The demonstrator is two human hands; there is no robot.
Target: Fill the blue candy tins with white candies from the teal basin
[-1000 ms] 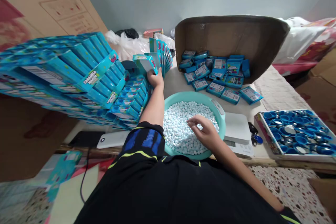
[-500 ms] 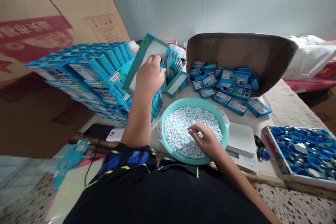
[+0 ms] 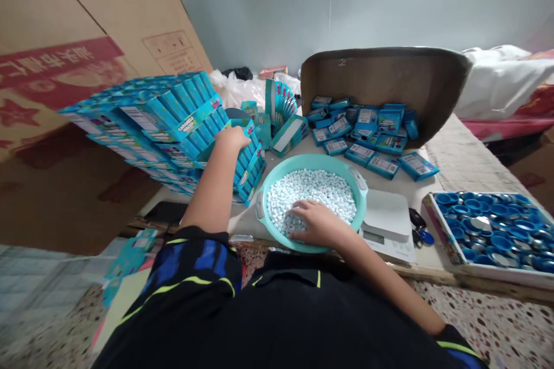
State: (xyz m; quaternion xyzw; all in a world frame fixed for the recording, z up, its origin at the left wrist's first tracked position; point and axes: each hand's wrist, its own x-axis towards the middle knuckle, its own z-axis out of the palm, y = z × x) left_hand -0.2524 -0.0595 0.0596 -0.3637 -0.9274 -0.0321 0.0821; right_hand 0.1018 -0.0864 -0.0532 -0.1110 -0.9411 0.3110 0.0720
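In the head view, the right hand [image 3: 318, 223] is resting among small, rounded white pellets [image 3: 318, 181] in a smooth turquoise basin [image 3: 318, 159] at the centre of the bench [image 3: 243, 223], its fingers curving and standing apart from the thumb. The left hand [image 3: 232, 138] is lying at ten o'clock from the basin, over the near rows of stacked blue cartons [image 3: 168, 118]; whether its fingers are clamping anything, this inspection cannot tell. Main risk, in judgement: the stack is rising in uneven, overhanging tiers, so a sideways knock from the left forearm could be toppling thin card boxes. Secondly, a quick scoop could be spilling pellets over the rim, or jolting the flat-topped scale [image 3: 386, 216] sitting close by, between three and four o'clock. Glossy, angular blue packs [image 3: 359, 154] are lying in and before a dull brown cardboard box [image 3: 385, 69] at one o'clock; round, blue-rimmed metallic caps [image 3: 497, 239] are filling a shallow tray [image 3: 438, 230] past three o'clock.
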